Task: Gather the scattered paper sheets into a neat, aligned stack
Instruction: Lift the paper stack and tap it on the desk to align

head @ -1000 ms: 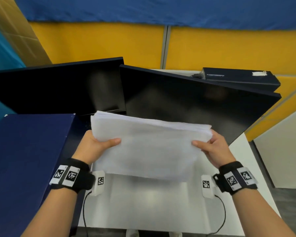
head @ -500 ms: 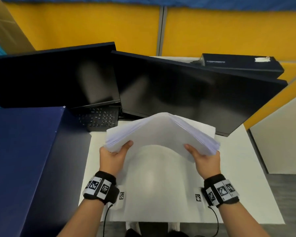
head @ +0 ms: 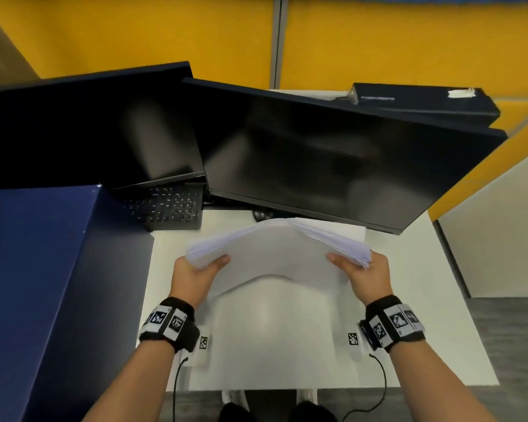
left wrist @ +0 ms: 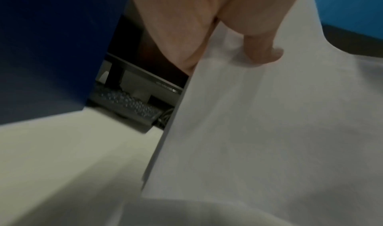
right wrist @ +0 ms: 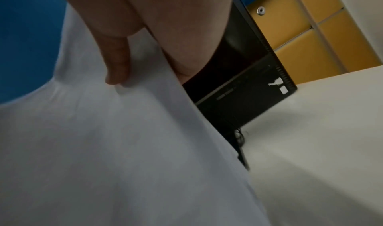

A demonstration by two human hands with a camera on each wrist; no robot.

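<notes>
Both hands (head: 282, 274) grip a seemingly smooth, arched paper stack (head: 276, 248).

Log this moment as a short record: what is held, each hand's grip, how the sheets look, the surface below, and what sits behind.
held: paper stack, bowed upward in the middle
left hand: grips the stack's left edge, thumb on top
right hand: grips the stack's right edge, thumb on top
edges: fanned at the right, not flush
below: white desk
behind: two dark monitors, keyboard

Head overhead; wrists close, forward-facing.
</notes>
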